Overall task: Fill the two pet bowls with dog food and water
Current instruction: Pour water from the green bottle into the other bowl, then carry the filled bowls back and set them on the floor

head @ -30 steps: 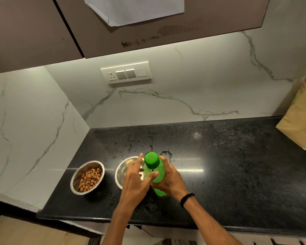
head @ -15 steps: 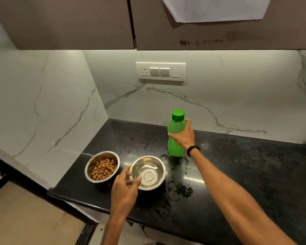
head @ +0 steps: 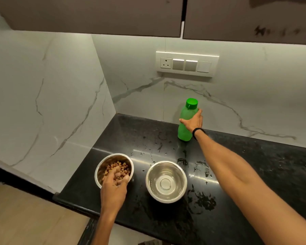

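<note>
While both arms are reaching out over this kitchen corner, the white marble wall [head: 42, 85] is rising behind and to the left of the water bowl [head: 153, 174], and brown cabinets [head: 95, 15] are hanging high above it. The black counter [head: 263, 174] is carrying the water bowl near its front edge and running away to the bowl's right. A white switch plate [head: 187, 64] is sitting on the wall, well behind the water bowl and above it.

The green bottle [head: 183, 134] is standing upright on the counter behind the water bowl and slightly to its right, close to the wall, with its cap on. The water bowl itself, a steel one, is gleaming inside; how much water it is holding I cannot tell. Just left of it, not touching, the food bowl [head: 102, 167] is sitting with brown dog food [head: 121, 167] lying in it.

The left hand [head: 114, 188] is gripping the food bowl's near rim, fingers curling down inside toward the kibble and thumb pressing the rim on the side facing the water bowl. The right hand [head: 192, 122], far behind the water bowl, is wrapping round the bottle's middle, thumb on one side and fingers round the other. A black wristband [head: 198, 132] is circling that wrist. Small splashes of water [head: 204, 200] are glinting on the counter behind and to the right of the water bowl.
</note>
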